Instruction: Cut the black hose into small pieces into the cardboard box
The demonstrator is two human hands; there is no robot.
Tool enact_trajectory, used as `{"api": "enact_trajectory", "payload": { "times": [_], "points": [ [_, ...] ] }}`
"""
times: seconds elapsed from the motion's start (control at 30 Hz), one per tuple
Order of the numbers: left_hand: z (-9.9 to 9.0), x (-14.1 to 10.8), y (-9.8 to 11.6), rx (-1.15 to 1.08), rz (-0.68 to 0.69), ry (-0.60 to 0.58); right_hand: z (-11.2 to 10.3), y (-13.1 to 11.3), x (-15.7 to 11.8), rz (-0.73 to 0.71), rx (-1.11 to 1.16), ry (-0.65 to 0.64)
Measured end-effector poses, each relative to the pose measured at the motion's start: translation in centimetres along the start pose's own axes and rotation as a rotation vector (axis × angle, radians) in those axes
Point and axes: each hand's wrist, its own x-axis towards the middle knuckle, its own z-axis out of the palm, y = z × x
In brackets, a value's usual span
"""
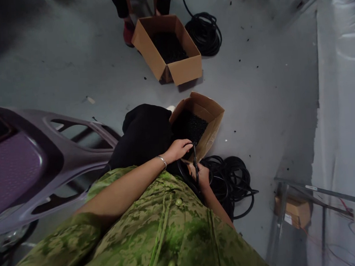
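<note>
My left hand [178,149], with a silver bracelet at its wrist, is closed on the end of a thin black hose [182,171]. The hose curves down past my lap. Close beside it, my right hand [202,176] is closed around a dark, narrow tool that looks like scissors [195,154], its tip pointing up toward my left fingertips. Both hands are over the near edge of an open cardboard box [215,126]. Many small black pieces [192,126] fill its bottom. Coiled black hose [235,173] lies on the floor right of my right hand.
Ahead stands another open cardboard box [185,70] holding black pieces, with another person's legs [120,6] behind it. A black hose coil [204,33] lies beside that box. Left is a purple-grey plastic chair [19,158]. At right is a metal frame [319,192] with a small carton [296,212].
</note>
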Motion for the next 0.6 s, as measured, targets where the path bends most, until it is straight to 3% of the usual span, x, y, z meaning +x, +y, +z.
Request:
{"api": "enact_trajectory", "payload": {
  "times": [0.13, 0.37, 0.6],
  "points": [
    [0.0, 0.0, 0.1, 0.015, -0.02, 0.02, -0.4, -0.3, 0.0, 0.0, 0.01, -0.008],
    [0.1, -0.1, 0.2, -0.022, -0.012, 0.023, -1.7, -0.7, 0.4, 0.019, 0.22, -0.225],
    [-0.1, -0.2, 0.4, -0.031, -0.002, 0.065, -2.3, -1.3, 0.8, 0.004, 0.16, -0.225]
  ]
}}
